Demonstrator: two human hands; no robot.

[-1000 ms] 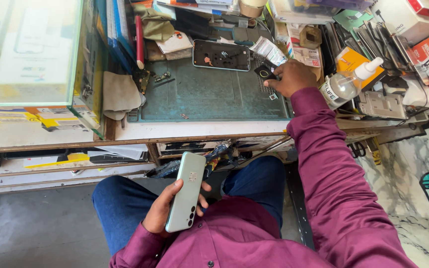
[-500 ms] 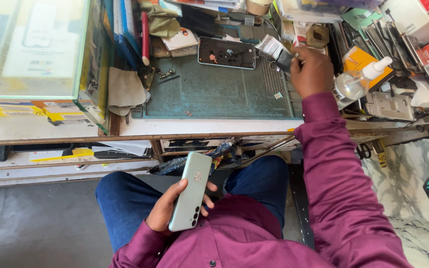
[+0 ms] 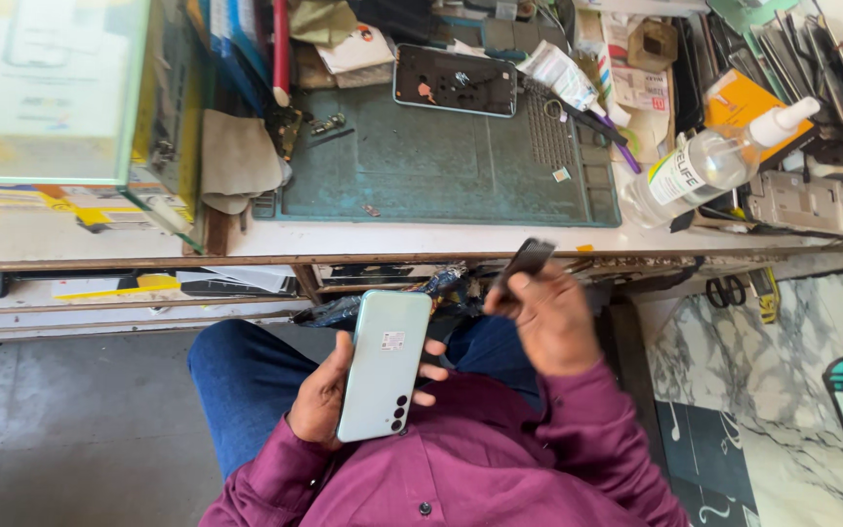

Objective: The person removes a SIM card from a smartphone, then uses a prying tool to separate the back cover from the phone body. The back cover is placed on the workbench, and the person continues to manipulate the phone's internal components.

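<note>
We see the left hand (image 3: 329, 395) gripping a pale green phone (image 3: 384, 363) back-side up over the lap, steadied for work. The right hand (image 3: 550, 322) pinches a thin dark tool (image 3: 524, 262) just right of it, near the bench edge (image 3: 421, 239).

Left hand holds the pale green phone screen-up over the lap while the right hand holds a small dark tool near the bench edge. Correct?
Not quite. The head view shows the pale green phone back-up, its camera lenses showing, not screen-up. The left hand does hold it over the lap, and the right hand holds a small dark tool near the bench edge.
</note>
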